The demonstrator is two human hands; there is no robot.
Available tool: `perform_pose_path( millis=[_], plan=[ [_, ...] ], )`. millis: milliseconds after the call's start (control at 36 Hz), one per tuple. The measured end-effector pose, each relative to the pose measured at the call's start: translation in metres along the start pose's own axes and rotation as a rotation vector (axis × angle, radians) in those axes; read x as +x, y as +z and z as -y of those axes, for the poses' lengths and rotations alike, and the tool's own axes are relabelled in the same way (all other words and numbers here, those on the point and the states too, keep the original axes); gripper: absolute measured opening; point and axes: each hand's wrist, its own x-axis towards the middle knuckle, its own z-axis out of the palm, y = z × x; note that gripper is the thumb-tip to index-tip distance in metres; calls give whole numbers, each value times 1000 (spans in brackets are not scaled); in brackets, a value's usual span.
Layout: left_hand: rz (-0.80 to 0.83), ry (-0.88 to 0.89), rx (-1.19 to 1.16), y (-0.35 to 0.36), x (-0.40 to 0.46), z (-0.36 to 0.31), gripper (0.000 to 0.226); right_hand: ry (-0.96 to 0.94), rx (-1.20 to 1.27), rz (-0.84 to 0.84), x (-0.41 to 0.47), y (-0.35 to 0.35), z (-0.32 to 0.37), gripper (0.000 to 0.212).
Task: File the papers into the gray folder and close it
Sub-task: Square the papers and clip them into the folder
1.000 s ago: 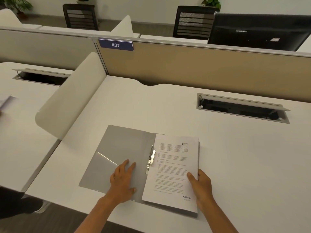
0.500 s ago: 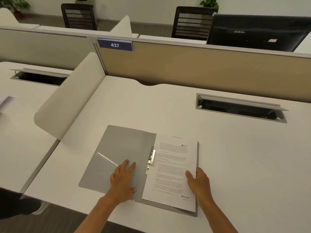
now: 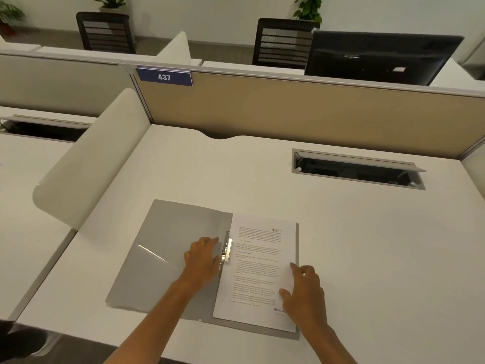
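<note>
The gray folder lies open on the white desk near the front edge. A stack of printed papers rests on its right half, beside the metal clip at the spine. My left hand presses flat on the left cover, fingertips next to the clip. My right hand rests on the right edge of the papers, fingers spread and loosely bent, holding nothing.
A cable slot opens in the desk at the back right. A tan partition with a blue "437" label closes the back. A white curved divider stands to the left. A dark monitor is behind the partition.
My left hand has slid right toward the metal clip. My right hand has shifted slightly up along the papers' right edge. The camera view has moved a little.
</note>
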Motion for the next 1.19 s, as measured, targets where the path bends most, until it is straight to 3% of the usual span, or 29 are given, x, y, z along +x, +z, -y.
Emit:
perform_pose_path(
  millis=[111,500,750,1194],
  plan=[
    [7,34,6,-4,14,-11,54,-129,-101,45,-12,7,-2,61],
    [-76,119,-182,-8,27,-23,35,-152,-174,34,-16,16,-4,56],
    [-240,215,-283,-13,13,-14,22,-166,-191,33,-17,19,-3,54],
    [-360,341,-250,6,-42,4,42,-195,-214,57,-19,14,-1,56]
  ],
)
